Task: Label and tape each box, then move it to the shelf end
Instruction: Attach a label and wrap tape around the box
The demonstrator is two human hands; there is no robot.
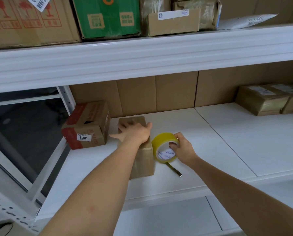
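The left hand lies flat, fingers spread, on the brown box on the white shelf. Just to its right, the right hand grips a yellow tape roll (upright on edge) touching the box's side.

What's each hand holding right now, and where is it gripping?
The right hand grips the yellow tape roll at its rim, fingers hooked into the core. The left hand holds nothing; it presses flat on the brown box.

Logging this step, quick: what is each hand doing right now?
Left hand: open, fingers spread, pressing flat on the box.
Right hand: gripping the tape roll.
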